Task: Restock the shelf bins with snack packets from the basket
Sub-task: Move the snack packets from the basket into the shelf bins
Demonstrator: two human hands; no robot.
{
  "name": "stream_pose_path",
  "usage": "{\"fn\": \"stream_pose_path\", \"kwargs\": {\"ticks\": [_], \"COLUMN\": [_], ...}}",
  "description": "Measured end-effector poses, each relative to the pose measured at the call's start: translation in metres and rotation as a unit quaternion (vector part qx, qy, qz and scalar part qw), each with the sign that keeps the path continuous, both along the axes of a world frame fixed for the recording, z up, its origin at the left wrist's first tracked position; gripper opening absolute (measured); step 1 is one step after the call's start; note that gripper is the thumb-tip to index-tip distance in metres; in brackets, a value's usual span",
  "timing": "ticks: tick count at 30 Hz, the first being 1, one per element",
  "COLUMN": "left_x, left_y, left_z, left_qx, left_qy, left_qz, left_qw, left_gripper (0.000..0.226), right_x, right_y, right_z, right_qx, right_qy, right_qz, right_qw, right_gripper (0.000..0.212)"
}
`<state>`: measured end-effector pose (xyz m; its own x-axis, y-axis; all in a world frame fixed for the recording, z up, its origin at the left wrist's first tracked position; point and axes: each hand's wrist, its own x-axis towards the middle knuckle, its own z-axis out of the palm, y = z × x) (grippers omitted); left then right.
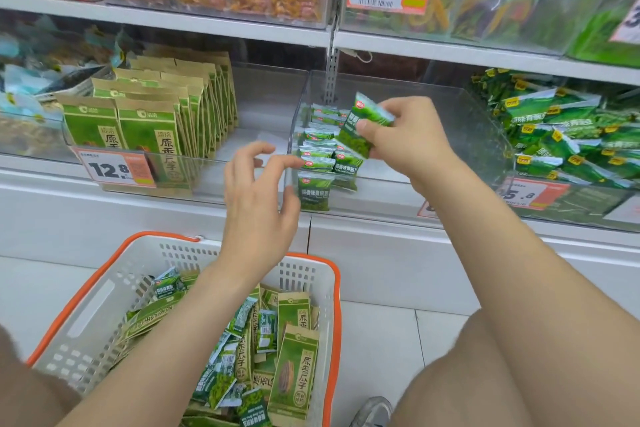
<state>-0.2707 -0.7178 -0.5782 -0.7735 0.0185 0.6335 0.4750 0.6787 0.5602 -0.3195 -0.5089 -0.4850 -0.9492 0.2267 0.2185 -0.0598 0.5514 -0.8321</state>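
Right hand (pixel 405 139): pinches a green packet (pixel 363 125) at centre frame, packet left of its fingers.
Left hand (pixel 258 198): fingers spread, holding nothing.

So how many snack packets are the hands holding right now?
1: a green packet pinched in the right hand over the clear bin. The left hand holds none. Another could hide behind it.
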Motion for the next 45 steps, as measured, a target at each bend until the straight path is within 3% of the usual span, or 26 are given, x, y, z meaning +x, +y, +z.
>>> {"fn": "stream_pose_path", "kwargs": {"ticks": [2,4,7,12,15,20,23,26,31,34,36,38,41,45], "left_x": [-0.005,-0.009,-0.013,-0.018,-0.020,-0.019,-0.019,-0.017,-0.015,-0.011,-0.005,-0.002,-0.004,-0.006], "left_y": [0.003,0.006,0.007,0.006,0.006,0.005,0.003,0.001,-0.003,-0.009,-0.013,-0.020,-0.035,-0.056], "left_z": [0.002,0.000,-0.008,-0.010,-0.010,-0.012,-0.015,-0.017,-0.016,-0.014,-0.020,-0.031,-0.057,-0.102], "left_qx": [-0.070,-0.125,-0.166,-0.156,-0.154,-0.158,-0.162,-0.169,-0.103,0.023,0.046,0.053,0.025,-0.113], "left_qy": [-0.003,-0.026,-0.048,-0.022,-0.014,-0.017,-0.028,-0.041,-0.070,-0.021,0.049,0.051,-0.062,-0.209], "left_qz": [0.008,-0.002,0.001,0.026,0.022,0.020,0.014,0.000,-0.068,-0.076,0.000,0.023,-0.020,-0.030], "left_qw": [0.997,0.992,0.985,0.987,0.988,0.987,0.986,0.985,0.990,0.997,0.998,0.997,0.998,0.971], "left_gripper": [0.051,0.061,0.065,0.062,0.063,0.066,0.069,0.071,0.069,0.049,0.034,0.027,0.029,0.032], "right_x": [-0.008,-0.015,-0.026,-0.048,-0.054,-0.064,-0.062,-0.054,-0.024,0.013,0.031,0.045,0.058,0.067], "right_y": [0.009,0.014,0.015,0.003,-0.007,-0.008,-0.003,-0.002,-0.020,-0.046,-0.061,-0.073,-0.090,-0.112], "right_z": [-0.005,-0.012,-0.023,-0.035,-0.038,-0.045,-0.044,-0.037,-0.021,-0.008,-0.008,-0.015,-0.035,-0.068], "right_qx": [0.089,0.176,0.171,0.224,0.282,0.261,0.243,0.294,0.291,0.296,0.324,0.376,0.462,0.523], "right_qy": [-0.015,-0.077,-0.176,-0.238,-0.207,-0.216,-0.205,-0.175,-0.017,0.002,-0.032,-0.076,-0.156,-0.230], "right_qz": [-0.017,0.000,0.044,0.049,0.012,-0.002,-0.023,-0.032,0.006,0.072,0.145,0.222,0.304,0.359], "right_qw": [0.996,0.981,0.968,0.944,0.937,0.941,0.948,0.939,0.956,0.952,0.934,0.896,0.818,0.738], "right_gripper": [0.023,0.043,0.025,0.038,0.034,0.041,0.057,0.068,0.013,0.013,0.013,0.016,0.019,0.026]}}
